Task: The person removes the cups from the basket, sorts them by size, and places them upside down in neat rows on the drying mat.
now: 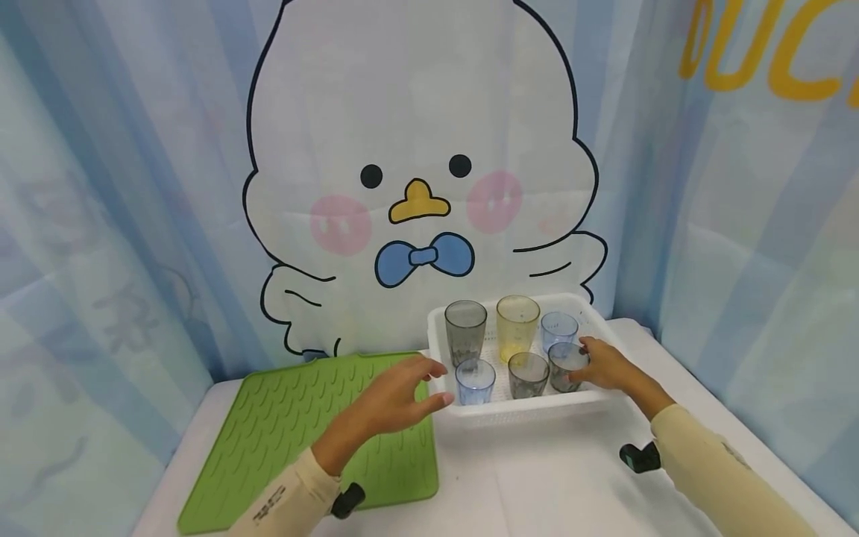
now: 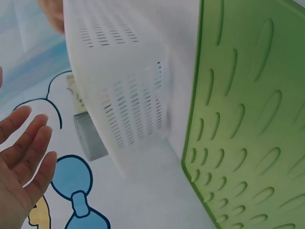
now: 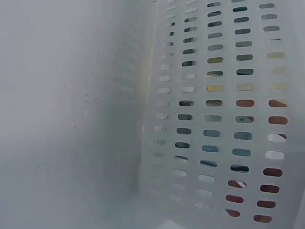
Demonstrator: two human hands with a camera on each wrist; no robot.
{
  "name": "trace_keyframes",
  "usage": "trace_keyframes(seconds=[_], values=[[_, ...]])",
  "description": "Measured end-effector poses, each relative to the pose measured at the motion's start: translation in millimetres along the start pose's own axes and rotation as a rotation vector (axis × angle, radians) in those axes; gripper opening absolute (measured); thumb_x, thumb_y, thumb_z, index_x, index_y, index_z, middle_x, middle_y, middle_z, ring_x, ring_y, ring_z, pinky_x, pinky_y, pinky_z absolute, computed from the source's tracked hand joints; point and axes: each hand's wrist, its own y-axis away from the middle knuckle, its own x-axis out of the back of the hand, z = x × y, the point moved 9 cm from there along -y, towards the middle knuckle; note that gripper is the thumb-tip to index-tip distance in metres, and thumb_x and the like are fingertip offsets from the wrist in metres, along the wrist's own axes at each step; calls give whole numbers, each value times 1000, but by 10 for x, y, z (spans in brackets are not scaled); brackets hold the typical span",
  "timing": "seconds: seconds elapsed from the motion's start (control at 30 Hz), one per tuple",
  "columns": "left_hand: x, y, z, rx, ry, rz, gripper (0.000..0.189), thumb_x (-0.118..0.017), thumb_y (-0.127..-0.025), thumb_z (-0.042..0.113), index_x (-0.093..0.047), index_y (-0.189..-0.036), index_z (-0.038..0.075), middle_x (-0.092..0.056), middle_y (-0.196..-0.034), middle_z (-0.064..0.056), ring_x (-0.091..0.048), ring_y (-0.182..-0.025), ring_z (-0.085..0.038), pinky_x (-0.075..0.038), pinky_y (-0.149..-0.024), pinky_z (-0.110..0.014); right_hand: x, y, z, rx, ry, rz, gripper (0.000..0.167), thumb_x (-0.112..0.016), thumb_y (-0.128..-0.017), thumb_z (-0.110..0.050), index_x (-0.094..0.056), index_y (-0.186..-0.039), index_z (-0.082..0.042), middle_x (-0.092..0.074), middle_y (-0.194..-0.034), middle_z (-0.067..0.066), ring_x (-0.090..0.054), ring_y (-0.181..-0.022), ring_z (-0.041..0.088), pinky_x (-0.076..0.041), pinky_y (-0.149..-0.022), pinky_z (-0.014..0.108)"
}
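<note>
A white perforated basket (image 1: 530, 409) holds several clear tumblers. At its front right, my right hand (image 1: 609, 365) grips a short grey glass (image 1: 562, 367), thumb in front and fingers at the rim. Another short grey glass (image 1: 527, 377) stands to its left, with a short blue glass (image 1: 475, 384) further left. Behind are a tall grey glass (image 1: 465, 332), a tall yellow glass (image 1: 517, 328) and a second blue glass (image 1: 558, 327). My left hand (image 1: 403, 394), fingers apart and empty, hovers by the basket's left edge. The right wrist view shows only the basket's slotted wall (image 3: 224, 119), hiding that hand's grip.
A green ridged drying mat (image 1: 295, 418) lies on the white table (image 1: 517, 477), left of the basket. A curtain with a cartoon bird (image 1: 416, 112) hangs right behind the basket, and more curtain (image 1: 758, 224) borders the table's right side.
</note>
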Motion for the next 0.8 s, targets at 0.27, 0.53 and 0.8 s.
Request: trace_keyframes(seconds=[0.27, 0.53, 0.8], values=[[-37, -64, 86, -12, -1, -9, 42, -65, -97, 43, -65, -127, 14, -67, -122, 0, -62, -109, -17, -54, -87, -35, -2, -23, 25, -18, 21, 14, 87, -85, -79, -31, -43, -136, 20, -52, -132, 39, -53, -121, 53, -47, -99, 61], [-91, -138, 171, -35, -6, -13, 40, -66, -97, 42, -65, -125, 14, -68, -121, 0, -62, -109, -16, -54, -89, -35, 71, 124, -29, 13, -58, 75, 86, -84, -80, -38, -45, -135, 15, -55, -130, 34, -57, -114, 46, -49, -95, 59], [-86, -232, 281, -70, 7, 24, 41, -67, -97, 40, -64, -127, 12, -67, -120, 0, -61, -107, -16, -53, -90, -34, 255, 314, -255, 115, -123, 154, 86, -82, -83, -40, -42, -141, 11, -56, -133, 30, -54, -120, 47, -50, -96, 56]])
